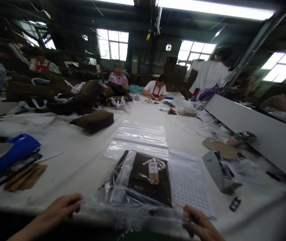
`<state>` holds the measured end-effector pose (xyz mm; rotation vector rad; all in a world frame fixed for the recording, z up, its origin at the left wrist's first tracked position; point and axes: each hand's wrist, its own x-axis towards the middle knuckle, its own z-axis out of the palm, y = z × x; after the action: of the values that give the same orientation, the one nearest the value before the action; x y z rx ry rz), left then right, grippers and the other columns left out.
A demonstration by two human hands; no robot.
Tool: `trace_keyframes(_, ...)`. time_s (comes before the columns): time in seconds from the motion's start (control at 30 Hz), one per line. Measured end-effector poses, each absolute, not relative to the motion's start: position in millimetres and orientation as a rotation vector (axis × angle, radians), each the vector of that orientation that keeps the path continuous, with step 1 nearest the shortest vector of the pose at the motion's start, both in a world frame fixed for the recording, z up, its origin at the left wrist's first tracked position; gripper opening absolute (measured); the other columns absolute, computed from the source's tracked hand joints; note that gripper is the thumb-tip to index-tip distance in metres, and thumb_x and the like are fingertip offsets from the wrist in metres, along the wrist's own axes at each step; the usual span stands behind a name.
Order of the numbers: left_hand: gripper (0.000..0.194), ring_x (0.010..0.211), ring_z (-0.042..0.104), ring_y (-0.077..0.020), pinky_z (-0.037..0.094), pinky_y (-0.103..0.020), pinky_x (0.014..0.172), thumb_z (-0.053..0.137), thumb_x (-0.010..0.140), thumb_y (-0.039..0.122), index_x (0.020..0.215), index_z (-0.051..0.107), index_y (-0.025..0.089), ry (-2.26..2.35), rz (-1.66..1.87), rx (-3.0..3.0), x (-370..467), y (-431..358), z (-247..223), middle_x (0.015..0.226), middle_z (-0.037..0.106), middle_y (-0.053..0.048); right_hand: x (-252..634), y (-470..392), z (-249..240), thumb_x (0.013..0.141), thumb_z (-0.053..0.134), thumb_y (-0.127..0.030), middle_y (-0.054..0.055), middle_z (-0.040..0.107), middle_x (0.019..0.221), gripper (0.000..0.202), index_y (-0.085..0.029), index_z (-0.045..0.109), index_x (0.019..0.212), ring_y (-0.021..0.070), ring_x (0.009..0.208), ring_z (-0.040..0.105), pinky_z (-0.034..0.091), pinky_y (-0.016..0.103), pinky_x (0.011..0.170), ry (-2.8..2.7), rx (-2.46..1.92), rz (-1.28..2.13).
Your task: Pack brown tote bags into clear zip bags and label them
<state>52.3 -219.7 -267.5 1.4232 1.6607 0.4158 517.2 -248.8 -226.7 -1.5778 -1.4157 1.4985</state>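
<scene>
A clear plastic bag point(130, 209) lies at the near table edge around a dark olive fabric item point(143, 187). On that item sits a brown tag point(153, 177) with a white barcode label, and a pale strip runs down its left side. My left hand point(64, 207) pinches the bag's near left corner. At the near right corner, the fingers of my right hand point(199, 221) are closed on the plastic. Between the hands the near edge of the bag is stretched and slightly blurred. Just beyond lie flat clear plastic bags point(140, 134).
A sheet of printed labels point(189, 190) lies right of the bag, near a grey tape dispenser point(219, 170). Brown tags point(26, 177) and a blue tool point(23, 147) are at left. Dark fabric bags point(77, 97) are piled behind. Several people work around the table point(77, 164).
</scene>
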Motion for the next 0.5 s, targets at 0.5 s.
trace_keyframes(0.5, 0.034, 0.049, 0.052, -0.0084, 0.040, -0.017, 0.049, 0.043, 0.084, 0.030, 0.104, 0.050, 0.003, 1.580, 0.871, 1.968, 61, -41, 20, 0.051, 0.052, 0.006, 536, -58, 17, 0.072, 0.042, -0.016, 0.001, 0.053, 0.057, 0.020, -0.015, 0.059, 0.082, 0.0134, 0.054, 0.047, 0.032, 0.024, 0.052, -1.911, -1.759, -0.037)
